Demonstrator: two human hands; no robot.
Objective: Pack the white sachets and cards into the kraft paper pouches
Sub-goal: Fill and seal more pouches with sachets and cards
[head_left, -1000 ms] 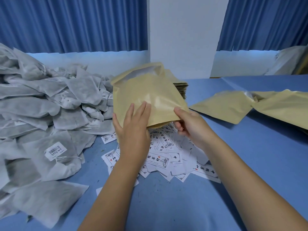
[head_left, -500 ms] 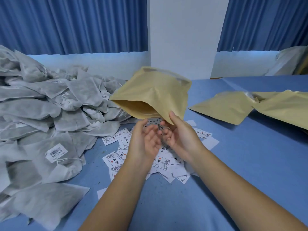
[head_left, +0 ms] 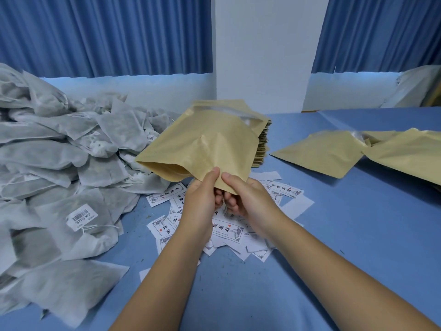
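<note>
Kraft paper pouch (head_left: 205, 146): held aloft above the scattered cards (head_left: 229, 229), bottom gusset turned toward the viewer, clear window strip at its far edge. Left hand (head_left: 199, 201) and right hand (head_left: 248, 199): both pinch its near corner, thumbs on top, fingers curled beneath. White sachets (head_left: 59, 168): heaped at left on the blue table (head_left: 358, 235). Stack of flat pouches (head_left: 263, 144): directly behind. Loose pouches (head_left: 358, 151): lying at right.

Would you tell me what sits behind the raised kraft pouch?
A stack of kraft pouches peeks out past the raised pouch; most of that stack is covered.
</note>
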